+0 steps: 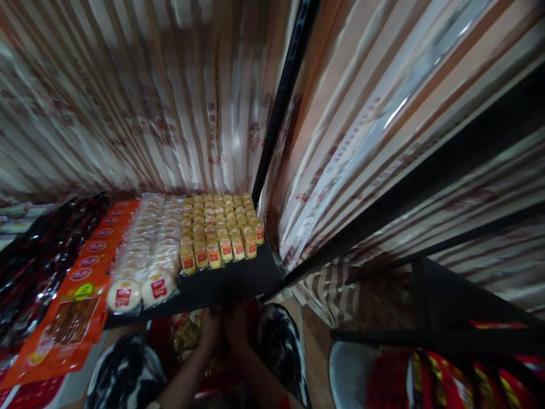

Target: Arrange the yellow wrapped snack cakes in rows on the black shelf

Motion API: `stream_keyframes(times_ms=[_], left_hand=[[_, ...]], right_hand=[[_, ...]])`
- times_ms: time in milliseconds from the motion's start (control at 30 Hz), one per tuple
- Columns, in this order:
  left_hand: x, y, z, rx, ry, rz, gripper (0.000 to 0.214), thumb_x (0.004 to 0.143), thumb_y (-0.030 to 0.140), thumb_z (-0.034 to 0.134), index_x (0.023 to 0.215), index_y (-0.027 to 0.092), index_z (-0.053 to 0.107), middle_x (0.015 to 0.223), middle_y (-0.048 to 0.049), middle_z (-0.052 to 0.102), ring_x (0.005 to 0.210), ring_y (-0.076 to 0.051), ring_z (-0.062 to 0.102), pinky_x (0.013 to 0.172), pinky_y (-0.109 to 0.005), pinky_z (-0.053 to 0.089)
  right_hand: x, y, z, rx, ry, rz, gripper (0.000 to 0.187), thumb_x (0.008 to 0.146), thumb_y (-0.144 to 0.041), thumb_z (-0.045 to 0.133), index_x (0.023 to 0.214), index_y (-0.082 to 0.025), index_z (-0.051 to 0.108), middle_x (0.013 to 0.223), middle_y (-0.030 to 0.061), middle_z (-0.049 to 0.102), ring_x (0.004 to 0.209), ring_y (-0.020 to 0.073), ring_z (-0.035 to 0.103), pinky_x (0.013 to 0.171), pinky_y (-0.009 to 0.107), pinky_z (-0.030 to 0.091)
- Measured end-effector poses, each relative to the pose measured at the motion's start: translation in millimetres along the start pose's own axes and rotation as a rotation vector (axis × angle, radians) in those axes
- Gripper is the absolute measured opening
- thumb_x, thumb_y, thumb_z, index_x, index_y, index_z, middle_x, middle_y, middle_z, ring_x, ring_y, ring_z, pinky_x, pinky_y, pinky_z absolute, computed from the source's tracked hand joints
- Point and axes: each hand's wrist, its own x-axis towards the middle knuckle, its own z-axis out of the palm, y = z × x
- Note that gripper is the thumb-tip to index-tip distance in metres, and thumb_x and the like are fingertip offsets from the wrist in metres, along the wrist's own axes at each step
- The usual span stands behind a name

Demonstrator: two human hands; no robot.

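Note:
My left hand (212, 325) and my right hand (235, 322) are close together between my knees, just under the front edge of a dark shelf (225, 284). Shadow and blur hide the fingers of both, so I cannot make out what they hold, if anything. Beside my left hand, low down, lie yellowish wrapped packs (186, 334) in what looks like a red container (204, 392). Above the hands, rows of small yellow packaged cakes (225, 247) with red labels stand on the shelf.
Left of the cakes are round white packaged buns (158, 287), orange snack packets (80, 307) and dark shiny packs (42, 250). Striped plastic sheeting (191, 102) hangs behind. A black metal post (283, 96) rises at the corner. Red packets (451, 375) sit at lower right.

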Motion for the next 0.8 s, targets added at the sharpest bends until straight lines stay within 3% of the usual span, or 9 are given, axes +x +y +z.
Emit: stream_keyframes(times_ms=[133, 300, 433, 567, 800], left_hand=[[-25.9, 2.7, -11.5, -0.158, 0.172, -0.026, 0.036, 0.064, 0.051, 0.052, 0.079, 0.018, 0.051, 0.063, -0.0017, 0.056, 0.064, -0.02, 0.058, 0.064, -0.032, 0.048], [-56.0, 12.6, -24.3, -0.338, 0.192, -0.021, 0.041, 0.064, 0.051, 0.055, 0.088, 0.017, 0.05, 0.074, -0.0036, 0.061, 0.072, -0.019, 0.06, 0.071, -0.031, 0.049], [-74.4, 22.7, -31.8, -0.34, 0.21, -0.053, 0.032, 0.067, 0.047, 0.052, 0.082, 0.018, 0.048, 0.066, 0.0007, 0.056, 0.063, -0.015, 0.056, 0.061, -0.026, 0.047], [-83.6, 39.2, -43.1, -0.289, 0.264, 0.013, 0.024, 0.07, 0.04, 0.05, 0.081, 0.018, 0.049, 0.069, 0.0006, 0.056, 0.066, -0.014, 0.055, 0.064, -0.025, 0.047], [-85.0, 64.9, -59.7, -0.285, 0.242, 0.128, 0.027, 0.075, 0.039, 0.051, 0.09, 0.017, 0.051, 0.08, -0.0024, 0.059, 0.072, -0.013, 0.057, 0.068, -0.024, 0.047]], right_hand=[[-23.5, -12.8, -5.6, 0.067, -0.02, -0.019, 0.035, 0.076, -0.016, 0.039, 0.102, -0.018, 0.063, 0.103, 0.0125, 0.066, 0.098, 0.0236, 0.061, 0.089, 0.04, 0.045], [-53.7, -23.1, -19.0, 0.067, -0.08, -0.117, 0.033, 0.082, -0.025, 0.042, 0.109, -0.018, 0.058, 0.108, 0.0121, 0.063, 0.103, 0.0221, 0.058, 0.091, 0.038, 0.045], [-70.9, -20.3, -28.9, -0.012, -0.154, -0.224, 0.039, 0.079, -0.024, 0.043, 0.116, -0.017, 0.055, 0.115, 0.0137, 0.06, 0.11, 0.0237, 0.054, 0.094, 0.041, 0.043], [-70.8, -32.7, -40.8, -0.033, -0.225, -0.281, 0.042, 0.08, -0.026, 0.045, 0.119, -0.013, 0.052, 0.12, 0.0157, 0.055, 0.116, 0.0237, 0.048, 0.1, 0.042, 0.036], [-57.6, -74.6, -49.4, 0.017, -0.163, -0.279, 0.038, 0.079, -0.024, 0.045, 0.115, -0.015, 0.054, 0.107, 0.0122, 0.059, 0.101, 0.0219, 0.054, 0.089, 0.037, 0.043]])
